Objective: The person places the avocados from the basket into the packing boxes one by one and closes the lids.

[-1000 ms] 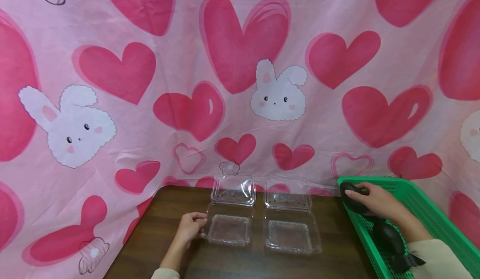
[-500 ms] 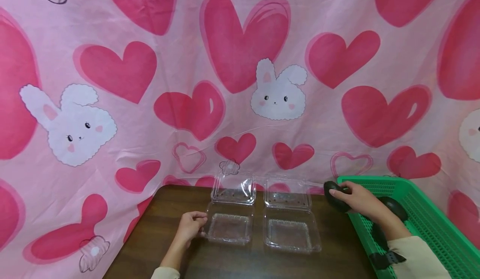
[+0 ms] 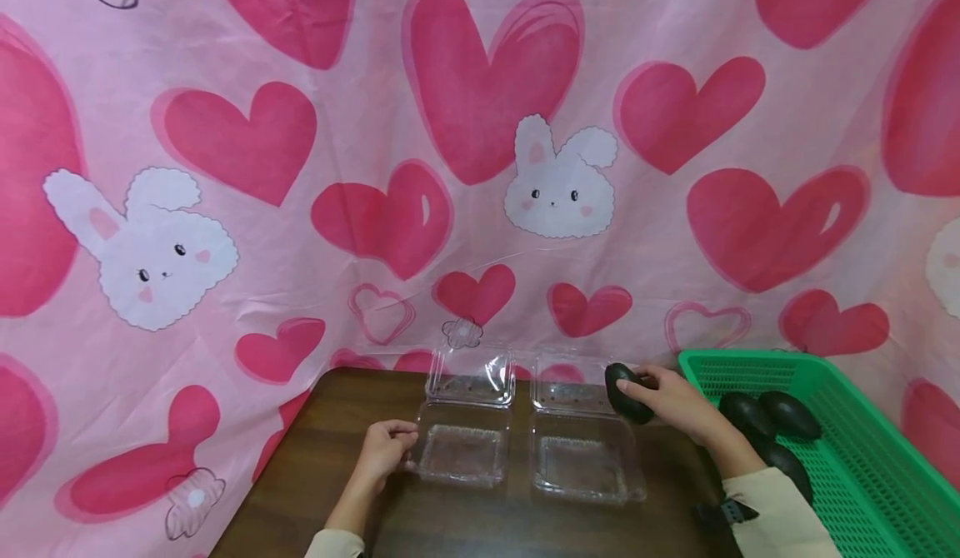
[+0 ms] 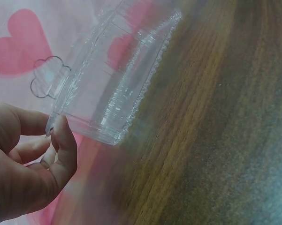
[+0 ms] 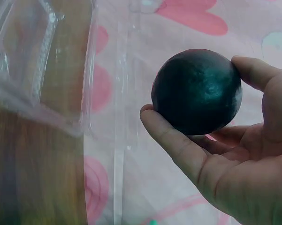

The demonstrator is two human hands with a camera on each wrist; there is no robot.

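While left fingers (image 4: 68,143) pinch plastic (image 4: 115,77), right fingers (image 5: 171,143) span an apparent avocado (image 5: 197,91).

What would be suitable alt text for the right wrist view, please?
A right hand holds a dark, rounded fruit. A clear plastic container sits at the picture's left on a wood-grain table; pink heart-patterned cloth is behind.

left hand (image 3: 382,447): light pinch going on, thumb and a finger nearly meeting, fingers bent
left arm (image 3: 351,501): comes up from the bottom edge, leaning a bit right
right hand (image 3: 671,396): way wider grip tbh, thumb and fingers curved apart
right arm (image 3: 723,443): slants in from lower right
spacing: hands well apart, right one higher in the head view
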